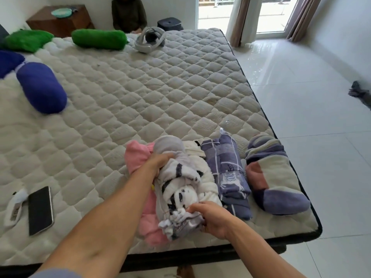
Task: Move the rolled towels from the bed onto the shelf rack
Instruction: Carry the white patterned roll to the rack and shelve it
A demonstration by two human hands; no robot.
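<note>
Several rolled towels lie side by side at the near right corner of the bed (140, 93). A white-and-grey towel with black markings (178, 189) is gripped at both ends: my left hand (158, 161) closes on its far end, my right hand (210, 217) on its near end. A pink towel (138, 155) lies under and left of it, a cream towel (208, 177) just right. Further right sit a purple checked towel (230, 171) and a purple, pink and cream towel (275, 173). No shelf rack is in view.
A black phone (40, 209) and a white tagged item (16, 207) lie at the near left. Blue bolsters (42, 87) and green cushions (98, 39) line the far left. A grey headset (150, 39) rests at the far edge, where a person (128, 15) sits. Tiled floor (311, 117) extends right.
</note>
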